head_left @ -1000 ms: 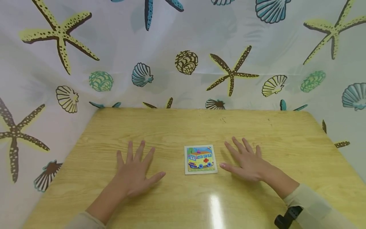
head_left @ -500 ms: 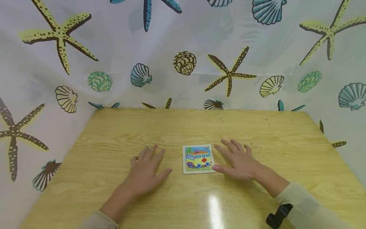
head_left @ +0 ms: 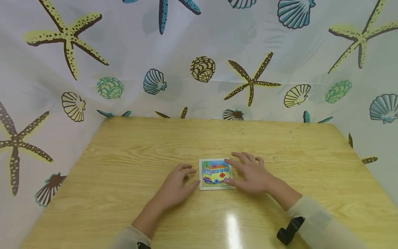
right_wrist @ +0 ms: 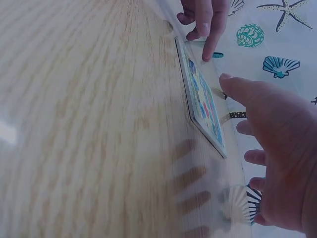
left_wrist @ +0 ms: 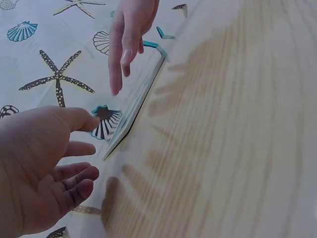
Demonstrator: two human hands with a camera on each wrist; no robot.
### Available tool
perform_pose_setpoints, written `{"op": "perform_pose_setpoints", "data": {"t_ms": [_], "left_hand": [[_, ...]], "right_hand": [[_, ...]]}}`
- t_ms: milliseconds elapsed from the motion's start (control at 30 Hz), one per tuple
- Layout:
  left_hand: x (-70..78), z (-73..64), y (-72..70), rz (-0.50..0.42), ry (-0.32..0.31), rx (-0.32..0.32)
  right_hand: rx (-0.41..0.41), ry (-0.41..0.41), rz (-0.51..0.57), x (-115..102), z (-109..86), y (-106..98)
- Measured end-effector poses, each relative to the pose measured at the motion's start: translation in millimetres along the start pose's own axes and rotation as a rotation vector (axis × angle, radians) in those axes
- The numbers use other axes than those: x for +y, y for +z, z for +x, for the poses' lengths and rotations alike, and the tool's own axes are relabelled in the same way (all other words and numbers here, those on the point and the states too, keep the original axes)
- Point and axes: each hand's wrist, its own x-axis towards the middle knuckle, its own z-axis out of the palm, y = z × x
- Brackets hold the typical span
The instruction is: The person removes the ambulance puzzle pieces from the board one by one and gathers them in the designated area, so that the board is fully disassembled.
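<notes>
A thin square picture board [head_left: 214, 173] with a pale frame lies flat on the table; it shows a yellow ambulance with a red cross. To its left is my left hand [head_left: 174, 188], fingers loosely bent, thumb near the board's left edge. In the left wrist view that hand [left_wrist: 44, 163] holds nothing. My right hand [head_left: 253, 174] hovers at the board's right side, its thumb and index finger overlapping the edge from above. The right wrist view shows a gap between the right hand [right_wrist: 282, 144] and the board [right_wrist: 200, 96].
The wooden table [head_left: 149, 138] spreads around both hands. Behind and beside it hangs a white cloth [head_left: 130, 45] printed with starfish and shells. A black strapped device [head_left: 290, 231] sits on my right sleeve. Light glares on the near tabletop.
Both hands have moved inward toward the board, the left one rightward with its spread fingers now bent, the right one leftward over the board's edge. The board lies in place.
</notes>
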Motion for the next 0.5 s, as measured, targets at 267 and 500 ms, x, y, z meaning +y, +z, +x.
{"op": "perform_pose_setpoints", "data": {"t_ms": [267, 500], "left_hand": [[5.6, 11.9, 17.1, -0.226, -0.109, 0.103], [6.8, 15.5, 27.6, -0.279, -0.153, 0.149]], "right_hand": [[0.003, -0.048, -0.003, -6.4, 16.4, 11.1], [-0.008, -0.066, 0.008, -17.9, 31.0, 15.4]]}}
